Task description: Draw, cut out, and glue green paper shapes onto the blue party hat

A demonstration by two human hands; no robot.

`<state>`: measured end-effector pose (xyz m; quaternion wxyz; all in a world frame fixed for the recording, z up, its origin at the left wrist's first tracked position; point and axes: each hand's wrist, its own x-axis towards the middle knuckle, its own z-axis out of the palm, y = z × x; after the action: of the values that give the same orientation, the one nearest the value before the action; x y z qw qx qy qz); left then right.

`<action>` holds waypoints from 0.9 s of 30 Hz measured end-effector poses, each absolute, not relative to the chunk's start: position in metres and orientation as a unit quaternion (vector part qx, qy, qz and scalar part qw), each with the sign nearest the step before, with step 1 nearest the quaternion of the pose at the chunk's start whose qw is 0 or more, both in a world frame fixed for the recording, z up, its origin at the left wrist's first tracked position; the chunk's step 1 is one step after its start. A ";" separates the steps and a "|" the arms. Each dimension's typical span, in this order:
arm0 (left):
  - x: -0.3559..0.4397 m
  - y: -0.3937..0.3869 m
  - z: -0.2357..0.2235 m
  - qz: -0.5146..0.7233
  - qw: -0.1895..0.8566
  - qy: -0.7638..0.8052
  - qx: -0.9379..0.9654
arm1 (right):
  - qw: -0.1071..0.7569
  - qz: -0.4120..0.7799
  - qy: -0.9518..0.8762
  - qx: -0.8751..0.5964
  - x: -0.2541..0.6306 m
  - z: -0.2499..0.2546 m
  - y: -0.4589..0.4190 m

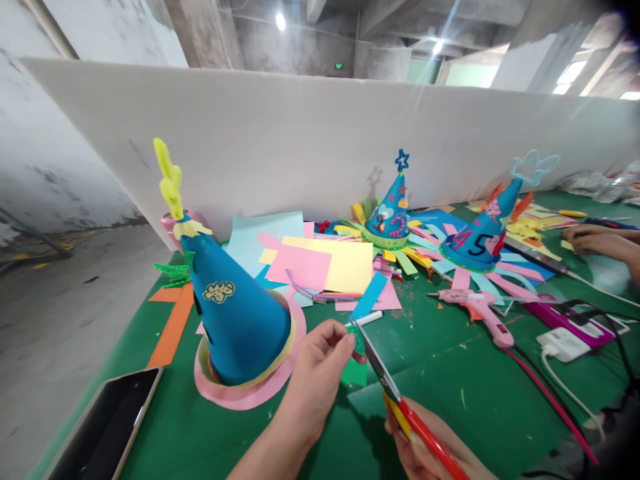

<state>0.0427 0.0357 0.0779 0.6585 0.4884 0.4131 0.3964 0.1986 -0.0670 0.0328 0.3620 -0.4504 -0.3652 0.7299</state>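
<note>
Between the thumb and fingers of my left hand (325, 363) is a small green paper piece (359, 340), partly covered by the fingers. My right hand (425, 440) grips scissors (383, 373) with red and yellow handles. The blades point up and left, their tips at the green piece. Left of my hands stands a blue cone hat (240, 320) with a pink brim, a gold emblem and a yellow pipe-cleaner top. Under the green piece, a green paper scrap (354, 375) lies on the table. A white marker (364, 319) lies just behind the blades.
Two decorated cone hats (387, 213) (480, 230) stand at the back. Coloured paper (345, 260) is piled in the middle. A pink glue gun (475, 307) and a purple power strip (575, 323) with cables lie right. A phone (107, 420) lies front left. Another person's hands (600, 240) are at far right.
</note>
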 end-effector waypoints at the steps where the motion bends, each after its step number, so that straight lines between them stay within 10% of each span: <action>1: 0.043 0.036 0.079 0.395 0.659 0.412 0.490 | 0.365 0.736 -0.354 -0.447 0.199 0.033 -0.067; 27: 0.042 0.036 0.081 0.395 0.657 0.411 0.493 | 0.400 0.776 -0.297 -0.387 0.192 0.033 -0.067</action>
<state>0.0423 0.0363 0.0809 0.6568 0.4933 0.4109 0.3955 0.1922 -0.0675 0.0327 0.4004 -0.3872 -0.2967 0.7757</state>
